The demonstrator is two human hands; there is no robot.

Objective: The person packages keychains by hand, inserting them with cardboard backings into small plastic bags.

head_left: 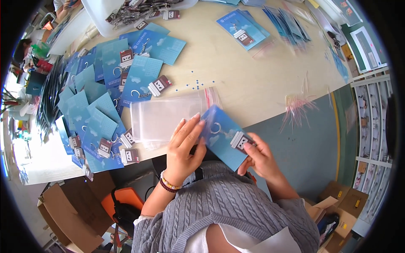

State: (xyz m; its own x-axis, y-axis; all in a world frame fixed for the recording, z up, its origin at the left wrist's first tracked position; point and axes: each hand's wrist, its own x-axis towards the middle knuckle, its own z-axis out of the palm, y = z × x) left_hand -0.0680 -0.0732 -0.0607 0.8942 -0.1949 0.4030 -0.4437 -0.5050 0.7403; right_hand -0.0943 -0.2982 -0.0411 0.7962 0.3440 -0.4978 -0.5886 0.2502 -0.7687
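My right hand (259,158) grips the lower right edge of a blue card (223,147), with its thumb on a brown-and-white keychain charm (240,141). The charm's metal ring lies on the card's face. Beside the card's left edge is my left hand (185,141), its fingers together and the fingertips pinching clear film at the card's edge. How far the film covers the card is hard to tell. A stack of clear plastic bags (156,120) with a red seal strip lies under and beyond my left fingers, at the table's edge.
Many blue cards with keychains (90,114) are heaped on the left of the table (236,84). A white bin (99,19) of keychains stands at the back. Bagged cards (242,29) lie far right. Cardboard boxes (71,211) and an orange chair (122,202) are below.
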